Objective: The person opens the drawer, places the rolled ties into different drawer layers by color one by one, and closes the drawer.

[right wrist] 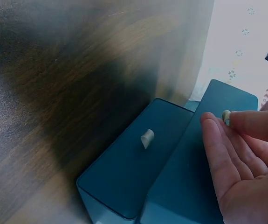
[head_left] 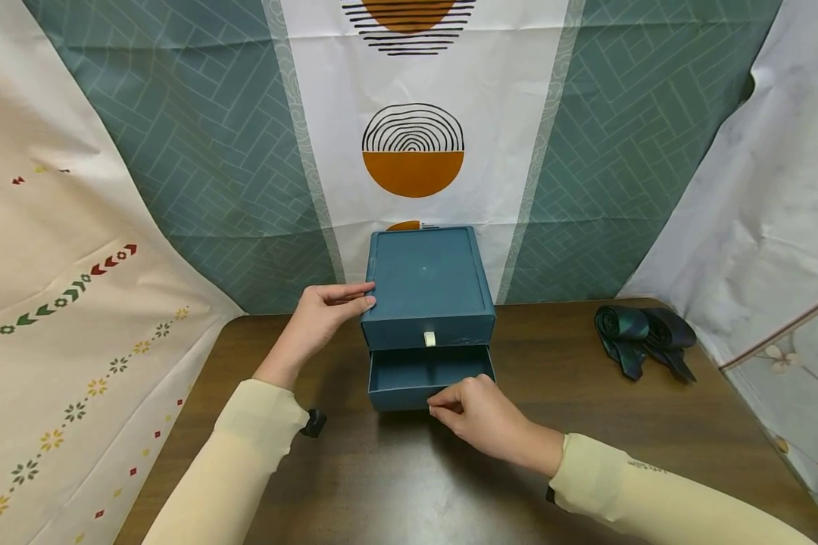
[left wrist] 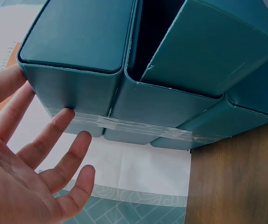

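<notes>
A blue-green drawer cabinet (head_left: 426,272) stands against the back cloth, its stacked units bound with clear tape in the left wrist view. The middle drawer (head_left: 398,400) is pulled out, and the part of its inside that shows holds nothing. My right hand (head_left: 487,420) pinches that drawer's small pale pull tab (right wrist: 226,115) between thumb and fingers. My left hand (head_left: 320,322) rests its extended fingers on the cabinet's left side. The top drawer, with its pale tab (head_left: 429,339), is closed. So is the bottom drawer (right wrist: 129,163), seen in the right wrist view.
Two rolled dark neckties (head_left: 644,333) lie at the right rear of the brown wooden table (head_left: 354,484). A patterned cloth (head_left: 238,151) hangs behind the cabinet. Light cloths flank the table on both sides.
</notes>
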Tool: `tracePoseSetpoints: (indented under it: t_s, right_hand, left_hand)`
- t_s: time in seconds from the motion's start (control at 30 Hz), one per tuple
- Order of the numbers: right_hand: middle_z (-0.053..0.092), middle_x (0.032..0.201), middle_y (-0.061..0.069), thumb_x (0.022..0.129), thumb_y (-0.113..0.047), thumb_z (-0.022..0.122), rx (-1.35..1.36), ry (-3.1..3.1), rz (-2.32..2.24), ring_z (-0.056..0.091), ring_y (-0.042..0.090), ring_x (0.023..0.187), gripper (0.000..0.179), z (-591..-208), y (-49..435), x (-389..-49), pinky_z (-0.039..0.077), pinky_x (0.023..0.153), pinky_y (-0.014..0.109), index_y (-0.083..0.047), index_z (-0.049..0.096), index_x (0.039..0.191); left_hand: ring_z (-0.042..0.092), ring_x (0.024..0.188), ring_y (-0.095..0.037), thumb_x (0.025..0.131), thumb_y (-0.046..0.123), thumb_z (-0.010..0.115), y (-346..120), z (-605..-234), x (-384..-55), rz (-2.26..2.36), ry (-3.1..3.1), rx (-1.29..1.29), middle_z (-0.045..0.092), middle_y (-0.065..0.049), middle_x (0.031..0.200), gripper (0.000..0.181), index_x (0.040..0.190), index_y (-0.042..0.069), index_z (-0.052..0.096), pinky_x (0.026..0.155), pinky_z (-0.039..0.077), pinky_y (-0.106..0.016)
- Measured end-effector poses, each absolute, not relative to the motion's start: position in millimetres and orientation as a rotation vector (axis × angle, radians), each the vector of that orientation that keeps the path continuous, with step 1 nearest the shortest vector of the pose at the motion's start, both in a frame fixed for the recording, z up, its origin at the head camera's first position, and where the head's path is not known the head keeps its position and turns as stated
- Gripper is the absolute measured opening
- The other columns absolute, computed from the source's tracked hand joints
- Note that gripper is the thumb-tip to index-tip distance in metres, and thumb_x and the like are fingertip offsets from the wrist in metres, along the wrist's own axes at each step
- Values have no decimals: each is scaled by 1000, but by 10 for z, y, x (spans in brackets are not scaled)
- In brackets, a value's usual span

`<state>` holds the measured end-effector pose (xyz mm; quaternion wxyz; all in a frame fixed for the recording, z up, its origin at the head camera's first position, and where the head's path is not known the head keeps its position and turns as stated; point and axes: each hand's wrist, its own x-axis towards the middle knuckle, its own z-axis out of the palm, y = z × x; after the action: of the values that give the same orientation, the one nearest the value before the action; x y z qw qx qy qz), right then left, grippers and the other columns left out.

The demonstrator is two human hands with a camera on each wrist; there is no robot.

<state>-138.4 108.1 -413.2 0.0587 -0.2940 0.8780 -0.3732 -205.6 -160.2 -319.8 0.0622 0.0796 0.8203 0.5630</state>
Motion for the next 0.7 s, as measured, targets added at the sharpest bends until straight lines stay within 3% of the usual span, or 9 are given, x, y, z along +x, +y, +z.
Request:
tracePoseSetpoints:
  t_s: [0.17, 0.5, 0.7]
  right_hand:
    - [73, 98, -3, 87, -18, 66, -895, 2669, -1111, 64, -5, 76, 18, -4113, 1079, -1360, 50, 61, 12, -13, 75, 102]
    - [73, 97, -1, 88, -18, 65, -896, 2658, -1065, 57, -8, 60, 18, -4083, 1066, -1310, 48, 52, 14, -12, 75, 102]
    - [73, 98, -2, 88, -18, 65, -908, 2669, -1037, 58, -8, 63, 18, -4080, 1064, -1289, 48, 52, 13, -12, 75, 102]
  left_hand:
    - [50, 124, -18, 88, 28, 65, -1596, -3192, -2050, 1703, 2483, 247, 61, -2, 127, 40, 126, 16, 62, 103, 43, -41]
    - [50, 124, -17, 88, 28, 65, -1593, -3183, -2038, 1706, 2471, 231, 61, -2, 128, 40, 126, 17, 62, 104, 42, -41]
    - [50, 124, -17, 89, 29, 65, -1592, -3178, -2033, 1702, 2472, 225, 61, -2, 128, 40, 126, 16, 61, 104, 42, -41]
